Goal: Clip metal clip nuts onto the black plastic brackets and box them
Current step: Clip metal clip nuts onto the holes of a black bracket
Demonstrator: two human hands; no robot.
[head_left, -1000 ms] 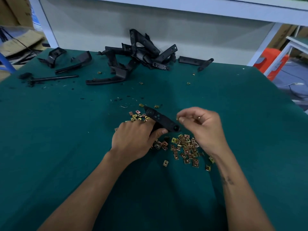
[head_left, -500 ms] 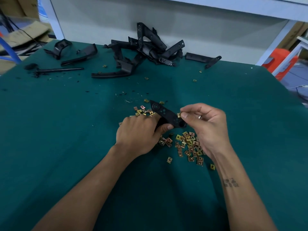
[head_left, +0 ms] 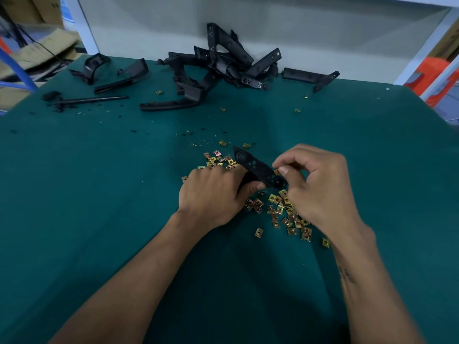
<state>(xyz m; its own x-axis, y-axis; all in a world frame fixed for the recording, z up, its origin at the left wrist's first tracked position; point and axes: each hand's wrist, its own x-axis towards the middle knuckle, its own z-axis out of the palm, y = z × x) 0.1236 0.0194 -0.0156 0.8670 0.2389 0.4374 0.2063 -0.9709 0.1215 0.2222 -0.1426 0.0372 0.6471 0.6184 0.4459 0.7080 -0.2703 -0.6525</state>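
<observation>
Place: small assembly workshop, factory-style bench station.
Work surface: tabletop (head_left: 74, 194) covered in dark green felt, littered with black plastic shavings.
Stock: heap of black plastic brackets (head_left: 223, 63) against the back panel; loose brass-coloured clip nuts (head_left: 285, 212) scattered in bulk.
Surroundings: white metal frame upright (head_left: 422, 48), cardboard (head_left: 37, 48) stacked at left, orange plastic stool (head_left: 432, 70) at right.

Green-covered table (head_left: 74, 194), pale wall panel (head_left: 323, 28) behind, white frame posts (head_left: 419, 53), cardboard (head_left: 37, 53) at left
</observation>
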